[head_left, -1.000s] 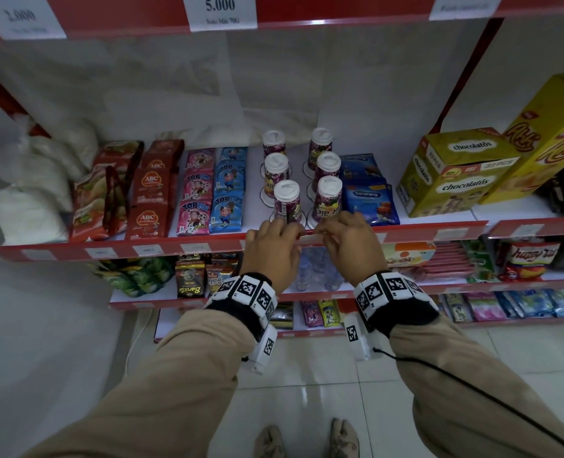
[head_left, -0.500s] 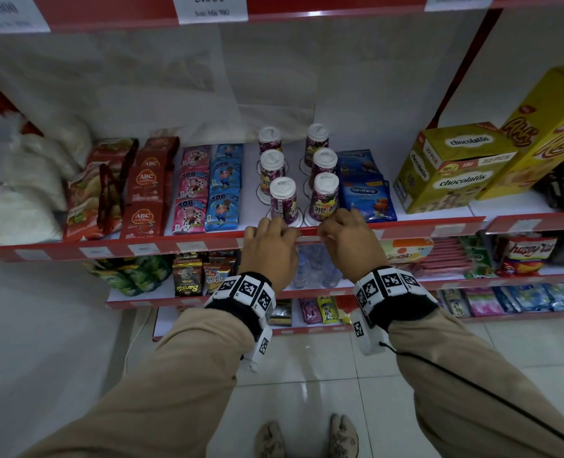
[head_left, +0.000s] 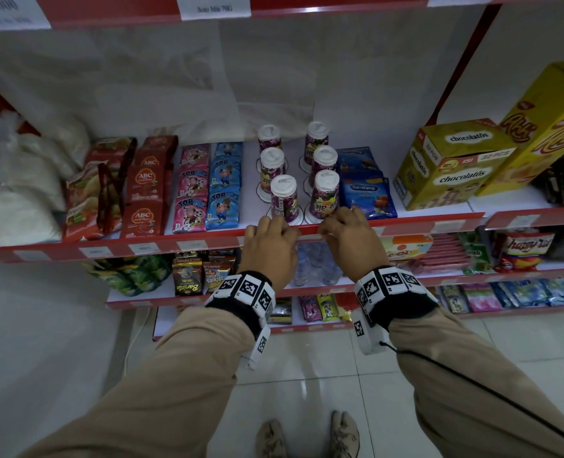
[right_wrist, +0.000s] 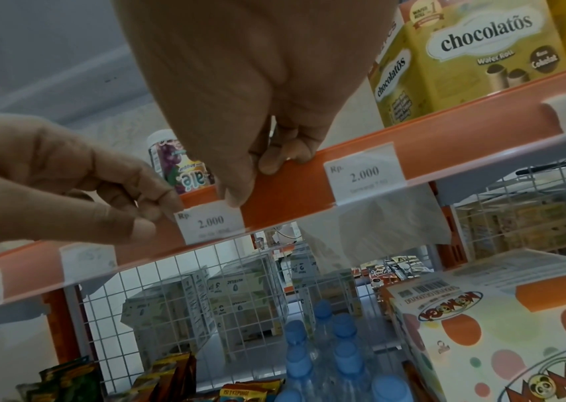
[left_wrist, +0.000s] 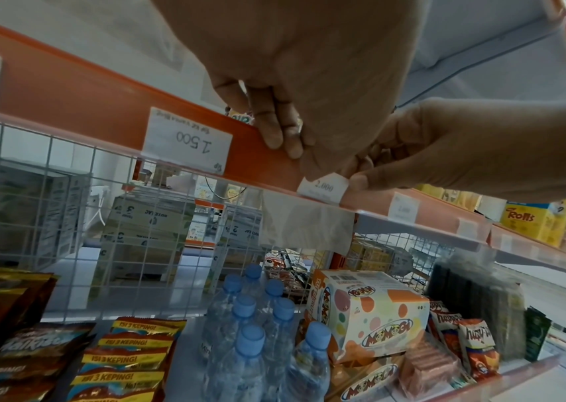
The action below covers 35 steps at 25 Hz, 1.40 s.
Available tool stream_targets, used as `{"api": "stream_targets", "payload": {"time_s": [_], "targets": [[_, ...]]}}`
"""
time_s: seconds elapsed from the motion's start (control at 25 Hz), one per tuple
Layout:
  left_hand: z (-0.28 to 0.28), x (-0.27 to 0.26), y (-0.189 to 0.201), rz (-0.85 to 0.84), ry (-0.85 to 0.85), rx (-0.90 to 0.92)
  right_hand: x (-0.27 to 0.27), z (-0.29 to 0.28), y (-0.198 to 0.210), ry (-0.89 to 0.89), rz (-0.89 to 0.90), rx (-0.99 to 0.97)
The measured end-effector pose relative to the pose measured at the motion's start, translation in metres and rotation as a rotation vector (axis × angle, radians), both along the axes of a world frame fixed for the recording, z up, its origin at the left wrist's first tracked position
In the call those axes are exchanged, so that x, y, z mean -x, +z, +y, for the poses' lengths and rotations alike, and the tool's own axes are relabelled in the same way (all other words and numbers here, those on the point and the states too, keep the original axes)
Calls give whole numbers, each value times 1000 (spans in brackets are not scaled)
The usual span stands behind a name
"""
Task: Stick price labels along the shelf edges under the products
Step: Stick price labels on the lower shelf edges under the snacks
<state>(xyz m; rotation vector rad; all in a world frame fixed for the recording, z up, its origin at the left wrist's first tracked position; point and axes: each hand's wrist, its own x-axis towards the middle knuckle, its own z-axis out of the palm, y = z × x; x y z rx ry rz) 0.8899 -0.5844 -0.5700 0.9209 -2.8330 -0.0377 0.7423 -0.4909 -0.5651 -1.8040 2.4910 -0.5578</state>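
Observation:
A white price label (right_wrist: 210, 221) marked "Rp. 2.000" lies on the red shelf edge (head_left: 188, 242) below the purple drink cups (head_left: 323, 196). My left hand (head_left: 270, 233) pinches its left end between thumb and forefinger (right_wrist: 168, 202). My right hand (head_left: 343, 229) has its fingers curled over the shelf lip and its thumb (right_wrist: 237, 195) on the label's upper right corner. From the left wrist view the same label (left_wrist: 323, 187) shows between both thumbs. In the head view my hands hide most of it.
Other labels sit on the same edge: "1.500" (left_wrist: 188, 141) to the left, another "2.000" (right_wrist: 364, 174) to the right. Yellow Chocolatos boxes (head_left: 452, 163) stand at the right, sachets (head_left: 207, 190) at the left. Water bottles (left_wrist: 250, 340) and a Momogi box (left_wrist: 374, 312) fill the shelf below.
Both hands stay at the same spot on the shelf edge, holding the label. Only the head view has shifted slightly.

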Motion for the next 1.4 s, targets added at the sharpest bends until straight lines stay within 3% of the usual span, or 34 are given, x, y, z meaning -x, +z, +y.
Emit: {"api": "stream_targets", "payload": {"time_s": [0.4, 0.84, 1.12, 1.4], "targets": [[0, -3, 5, -40, -13, -13, -6, 4, 3, -70, -48, -21], [9, -13, 16, -46, 13, -59, -3, 12, 10, -33, -88, -49], [14, -44, 17, -73, 73, -44, -19, 3, 13, -9, 21, -137], [-14, -95, 16, -82, 181, -35, -56, -24, 15, 80, 49, -146]]}}
